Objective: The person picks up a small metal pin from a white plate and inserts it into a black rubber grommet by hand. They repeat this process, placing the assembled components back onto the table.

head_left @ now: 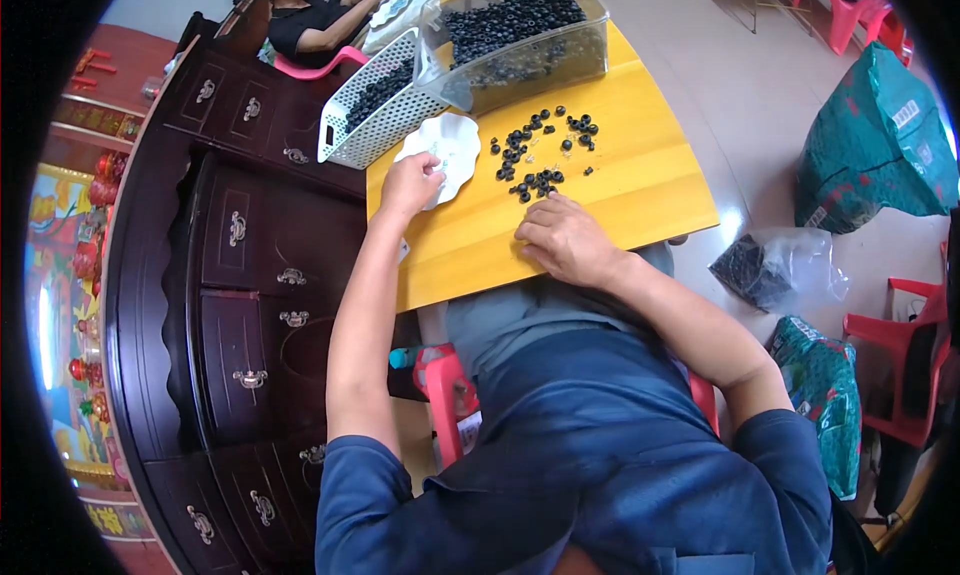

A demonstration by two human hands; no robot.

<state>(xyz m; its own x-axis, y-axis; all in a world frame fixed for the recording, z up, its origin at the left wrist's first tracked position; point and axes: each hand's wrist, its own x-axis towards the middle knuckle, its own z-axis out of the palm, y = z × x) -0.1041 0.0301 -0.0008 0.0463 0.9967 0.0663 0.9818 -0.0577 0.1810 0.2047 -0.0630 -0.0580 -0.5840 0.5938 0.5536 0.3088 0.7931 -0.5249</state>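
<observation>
My left hand point(412, 183) reaches over a white plate with a scalloped rim point(462, 135), its fingertips drawn together above the plate. A few tiny pale pieces lie in the plate, too small to name. My right hand point(568, 239) rests on the yellow wooden table point(650, 165) near its front edge, fingers curled in and pressed together. What either hand pinches, if anything, is hidden. Just beyond my right hand lie small black ring-shaped parts point(541, 183) in a loose scatter, with tiny clear or golden bits point(530, 158) among them.
A clear plastic tub point(540, 83) full of black parts stands at the back, beside a white perforated basket point(395, 133) holding more. Dark drawers point(250, 235) flank the left. Green bags point(870, 145) and red plastic chairs point(915, 365) stand right. Another person point(318, 20) sits far left.
</observation>
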